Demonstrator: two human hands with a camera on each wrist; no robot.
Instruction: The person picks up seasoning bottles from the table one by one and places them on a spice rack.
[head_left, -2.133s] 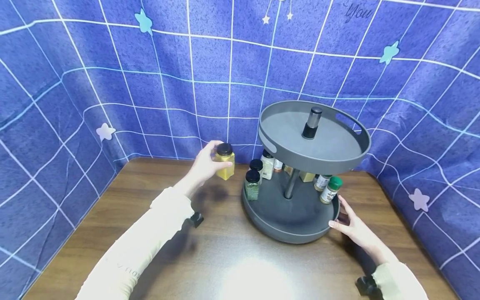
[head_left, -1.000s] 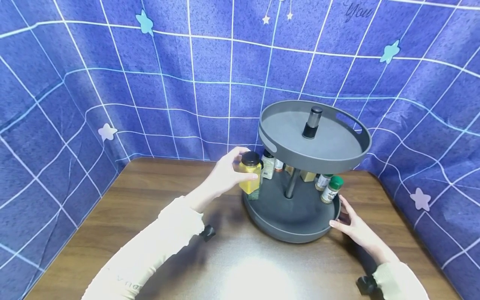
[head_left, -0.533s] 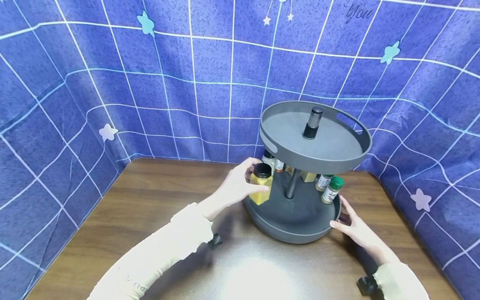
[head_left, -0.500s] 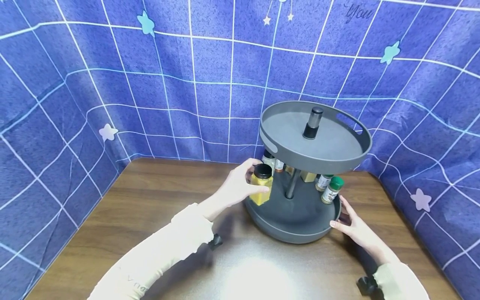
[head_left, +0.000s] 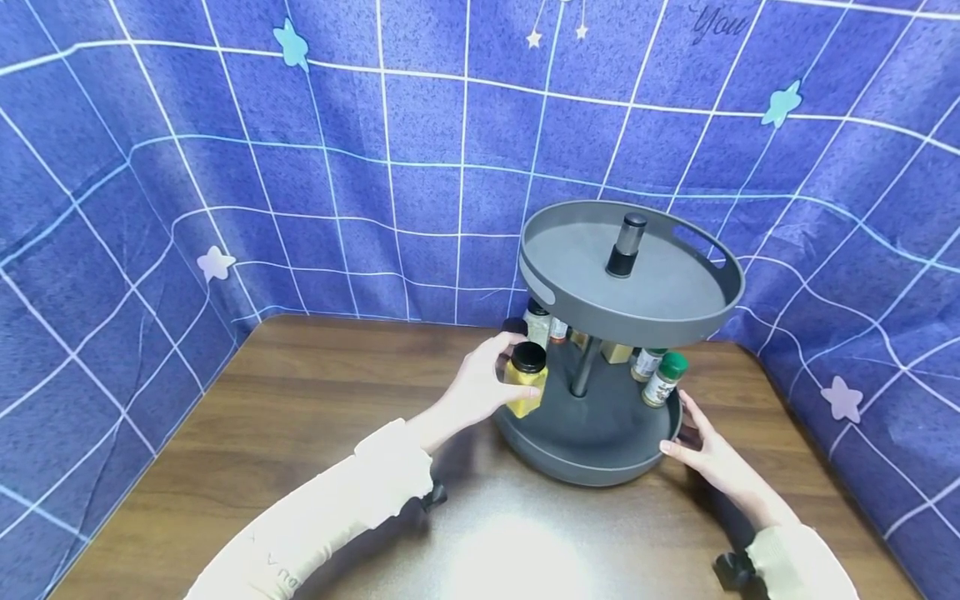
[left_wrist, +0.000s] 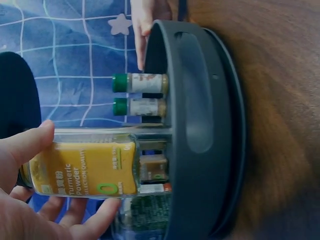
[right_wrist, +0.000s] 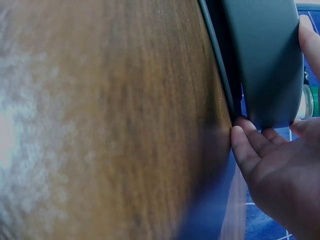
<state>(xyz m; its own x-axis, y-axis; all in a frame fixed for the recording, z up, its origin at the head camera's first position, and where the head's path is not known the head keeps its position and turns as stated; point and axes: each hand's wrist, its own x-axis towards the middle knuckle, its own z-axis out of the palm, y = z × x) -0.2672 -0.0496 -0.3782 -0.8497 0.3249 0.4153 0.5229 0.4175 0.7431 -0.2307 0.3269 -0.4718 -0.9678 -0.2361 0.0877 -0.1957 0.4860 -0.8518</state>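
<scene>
My left hand [head_left: 480,382] grips a square clear jar of turmeric powder [left_wrist: 100,170] with a black lid, thumb on one side and fingers on the other. It holds the jar upright over the left rim of the lower tier of a dark grey two-tier turntable [head_left: 581,475]. The left wrist view shows a gap between the jar's base and the rim. My right hand [head_left: 708,457] grips that tier's right edge, with thumb at the rim and fingers against the outer wall. A jar of green herbs [left_wrist: 147,215] is partly hidden behind the turmeric.
Two green-capped shakers [head_left: 662,382] stand at the lower tier's right. A black-lidded jar with pale contents [head_left: 537,327] and other containers stand at its back. The upper tier [head_left: 577,250] overhangs them on a centre post [head_left: 585,371]. A patterned blue cloth [head_left: 337,167] surrounds the wooden table [head_left: 315,383].
My left hand has carried the turmeric jar rightward and nearer, from above the table to the lower tier's left side, dipping slightly lately. My right hand and the turntable have stayed put.
</scene>
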